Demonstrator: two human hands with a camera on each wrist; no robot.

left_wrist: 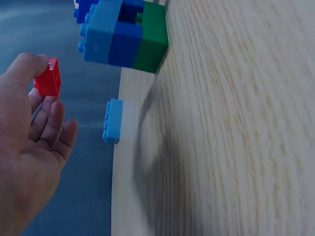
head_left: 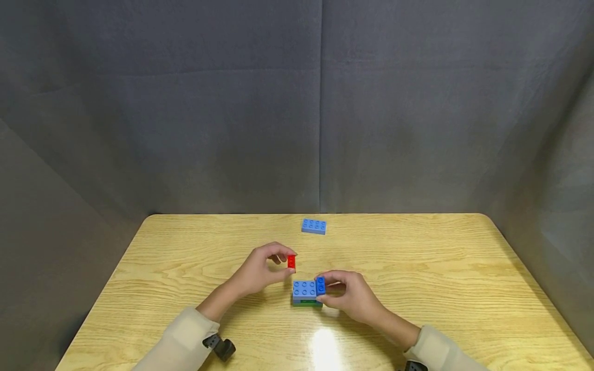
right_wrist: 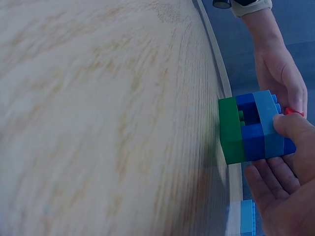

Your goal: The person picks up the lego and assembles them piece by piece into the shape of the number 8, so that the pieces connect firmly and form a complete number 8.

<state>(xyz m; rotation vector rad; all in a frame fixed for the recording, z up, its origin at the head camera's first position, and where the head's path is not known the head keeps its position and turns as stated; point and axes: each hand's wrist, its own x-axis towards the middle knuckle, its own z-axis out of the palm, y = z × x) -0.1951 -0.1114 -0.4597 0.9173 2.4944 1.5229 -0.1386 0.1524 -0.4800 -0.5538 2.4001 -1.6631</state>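
Note:
My left hand [head_left: 260, 269] pinches a small red brick [head_left: 291, 262] between thumb and fingertips, held above the table behind a brick stack. That stack has a green brick [right_wrist: 230, 130] at the bottom, dark blue bricks [right_wrist: 253, 142] with a gap between them, and a light blue brick [head_left: 303, 288] on top. At the stack's right end, my right hand [head_left: 355, 298] grips a small dark blue brick [head_left: 320, 285] with thumb and fingers. It sits on the light blue brick's right end; whether it is fully pressed down, I cannot tell.
A loose light blue brick [head_left: 314, 226] lies near the back edge of the wooden table [head_left: 394, 247]. Grey curtains [head_left: 232, 129] hang behind the table and at both sides. A black wrist device [head_left: 223, 348] is strapped at the left sleeve.

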